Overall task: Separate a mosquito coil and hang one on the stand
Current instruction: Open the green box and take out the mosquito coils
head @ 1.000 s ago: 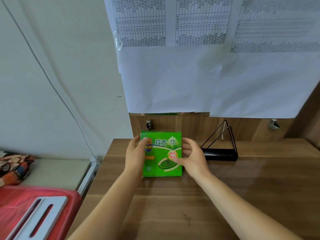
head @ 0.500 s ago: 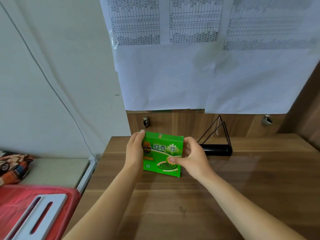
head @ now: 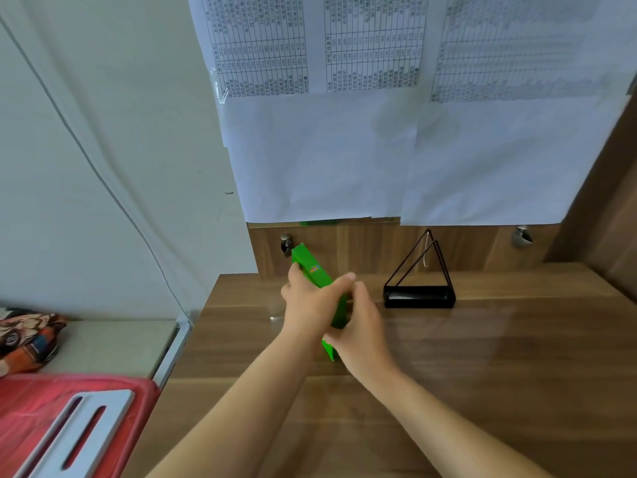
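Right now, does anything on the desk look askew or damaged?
Nothing stands out. The green box is tilted edge-on only because both hands hold it; the black stand sits upright, apart from it.

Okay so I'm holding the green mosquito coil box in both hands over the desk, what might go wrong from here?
1. The green box is tilted on edge between the left hand and right hand; if a flap opens, the brittle coils may slide out onto the desk and snap.
2. The black wire stand sits close beside the right hand, so a wide elbow swing could knock it over.
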`<state>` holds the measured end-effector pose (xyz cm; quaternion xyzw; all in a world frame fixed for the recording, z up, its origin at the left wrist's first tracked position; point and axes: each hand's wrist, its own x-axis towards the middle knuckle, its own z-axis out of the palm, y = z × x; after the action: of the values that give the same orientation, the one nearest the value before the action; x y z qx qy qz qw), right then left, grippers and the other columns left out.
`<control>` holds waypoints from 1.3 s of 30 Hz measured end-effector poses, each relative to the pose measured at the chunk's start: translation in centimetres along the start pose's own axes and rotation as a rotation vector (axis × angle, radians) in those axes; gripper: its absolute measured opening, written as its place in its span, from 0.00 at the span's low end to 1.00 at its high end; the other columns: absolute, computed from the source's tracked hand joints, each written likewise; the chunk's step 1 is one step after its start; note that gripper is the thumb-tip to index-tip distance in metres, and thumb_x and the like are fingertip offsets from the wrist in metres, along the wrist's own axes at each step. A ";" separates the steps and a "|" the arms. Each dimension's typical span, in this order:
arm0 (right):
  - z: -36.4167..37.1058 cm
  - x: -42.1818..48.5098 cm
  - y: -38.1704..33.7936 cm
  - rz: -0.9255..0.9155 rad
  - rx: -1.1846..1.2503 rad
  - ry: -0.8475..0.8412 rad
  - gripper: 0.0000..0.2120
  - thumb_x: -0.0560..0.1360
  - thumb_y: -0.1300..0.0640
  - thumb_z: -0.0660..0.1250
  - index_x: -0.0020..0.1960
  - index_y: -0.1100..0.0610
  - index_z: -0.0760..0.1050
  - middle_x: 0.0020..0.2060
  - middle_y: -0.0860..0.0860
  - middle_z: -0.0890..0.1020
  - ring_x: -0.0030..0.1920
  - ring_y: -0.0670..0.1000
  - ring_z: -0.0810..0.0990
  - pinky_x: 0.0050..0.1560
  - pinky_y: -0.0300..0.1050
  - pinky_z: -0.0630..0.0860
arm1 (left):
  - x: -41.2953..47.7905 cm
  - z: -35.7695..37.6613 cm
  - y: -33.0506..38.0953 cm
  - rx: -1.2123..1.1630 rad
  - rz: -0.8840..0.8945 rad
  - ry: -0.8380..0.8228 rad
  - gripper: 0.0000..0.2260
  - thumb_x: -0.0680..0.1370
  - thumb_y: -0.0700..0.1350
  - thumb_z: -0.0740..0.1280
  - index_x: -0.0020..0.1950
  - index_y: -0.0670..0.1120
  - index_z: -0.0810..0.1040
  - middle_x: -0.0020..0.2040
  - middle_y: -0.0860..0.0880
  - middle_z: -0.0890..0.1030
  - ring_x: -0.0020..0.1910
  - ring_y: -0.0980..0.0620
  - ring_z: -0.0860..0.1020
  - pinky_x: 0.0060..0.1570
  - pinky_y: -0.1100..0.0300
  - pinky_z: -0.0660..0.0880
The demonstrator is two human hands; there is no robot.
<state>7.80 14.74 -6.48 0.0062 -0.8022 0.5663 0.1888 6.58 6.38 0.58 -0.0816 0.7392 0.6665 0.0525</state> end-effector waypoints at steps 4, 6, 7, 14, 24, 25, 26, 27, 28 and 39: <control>-1.3 0.2 0.3 0.034 0.067 -0.226 0.29 0.59 0.52 0.82 0.51 0.39 0.69 0.51 0.42 0.79 0.52 0.37 0.78 0.48 0.32 0.77 | 0.2 -0.9 -0.1 0.023 0.014 -0.016 0.32 0.69 0.44 0.72 0.71 0.52 0.66 0.65 0.42 0.72 0.57 0.42 0.79 0.61 0.44 0.76; -2.3 0.4 0.5 0.058 0.135 -0.292 0.28 0.59 0.48 0.82 0.53 0.39 0.71 0.53 0.43 0.80 0.53 0.39 0.80 0.50 0.36 0.79 | 0.5 -1.8 -0.2 -0.009 -0.004 -0.044 0.32 0.71 0.39 0.71 0.74 0.50 0.67 0.62 0.40 0.76 0.57 0.39 0.80 0.60 0.42 0.77; -2.8 0.7 0.4 0.056 0.147 -0.272 0.26 0.61 0.48 0.81 0.53 0.40 0.72 0.52 0.43 0.81 0.52 0.38 0.80 0.49 0.36 0.78 | 0.7 -2.3 -0.2 -0.016 0.011 -0.055 0.27 0.72 0.36 0.70 0.70 0.49 0.71 0.60 0.39 0.79 0.56 0.37 0.80 0.59 0.40 0.77; -4.7 4.1 -1.2 -0.042 0.048 -0.165 0.24 0.76 0.54 0.71 0.69 0.49 0.68 0.63 0.41 0.73 0.60 0.39 0.73 0.53 0.31 0.70 | 2.1 -4.4 0.3 0.090 0.043 -0.065 0.19 0.73 0.34 0.72 0.62 0.44 0.75 0.56 0.41 0.82 0.50 0.41 0.83 0.52 0.47 0.80; -5.6 5.7 -2.1 -0.058 -0.104 -0.247 0.30 0.77 0.56 0.69 0.76 0.47 0.63 0.69 0.47 0.72 0.70 0.48 0.70 0.70 0.52 0.69 | 3.6 -6.0 2.0 0.302 0.195 -0.258 0.15 0.73 0.30 0.71 0.49 0.50 0.81 0.48 0.50 0.85 0.44 0.55 0.83 0.41 0.65 0.77; -5.7 5.7 -2.2 -0.068 -0.114 -0.255 0.27 0.77 0.57 0.69 0.74 0.47 0.66 0.65 0.47 0.74 0.66 0.48 0.73 0.68 0.53 0.71 | 3.6 -6.1 2.1 0.319 0.200 -0.277 0.15 0.73 0.30 0.71 0.50 0.50 0.81 0.48 0.51 0.85 0.45 0.55 0.83 0.42 0.65 0.77; -5.7 5.7 -2.2 -0.081 -0.124 -0.261 0.24 0.77 0.57 0.69 0.71 0.47 0.69 0.61 0.47 0.76 0.62 0.48 0.75 0.66 0.54 0.73 | 3.6 -6.2 2.1 0.326 0.203 -0.282 0.15 0.73 0.30 0.71 0.50 0.50 0.82 0.48 0.51 0.85 0.45 0.56 0.83 0.41 0.67 0.76; -5.8 5.6 -2.2 -0.093 -0.134 -0.263 0.20 0.77 0.57 0.68 0.68 0.47 0.73 0.59 0.47 0.76 0.60 0.48 0.76 0.64 0.55 0.74 | 3.5 -6.2 2.0 0.319 0.206 -0.271 0.16 0.73 0.30 0.70 0.50 0.51 0.82 0.47 0.51 0.85 0.44 0.57 0.82 0.39 0.70 0.76; -5.8 5.5 -2.2 -0.100 -0.138 -0.262 0.17 0.77 0.57 0.68 0.65 0.47 0.75 0.57 0.47 0.76 0.59 0.48 0.76 0.63 0.54 0.75 | 3.5 -6.2 1.8 0.293 0.204 -0.250 0.16 0.73 0.30 0.70 0.49 0.51 0.83 0.47 0.52 0.84 0.43 0.58 0.82 0.37 0.71 0.76; -6.3 5.7 -2.7 -0.050 -0.082 -0.243 0.05 0.78 0.50 0.67 0.52 0.47 0.81 0.50 0.38 0.81 0.53 0.38 0.77 0.56 0.42 0.72 | 2.5 -4.3 -1.5 -0.051 0.300 -0.020 0.07 0.75 0.40 0.71 0.51 0.49 0.83 0.46 0.52 0.81 0.38 0.63 0.81 0.37 0.68 0.75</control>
<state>4.96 20.68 -0.42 0.0869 -0.8412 0.5234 0.1043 4.60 1.87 -0.91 0.0353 0.7252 0.6863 -0.0424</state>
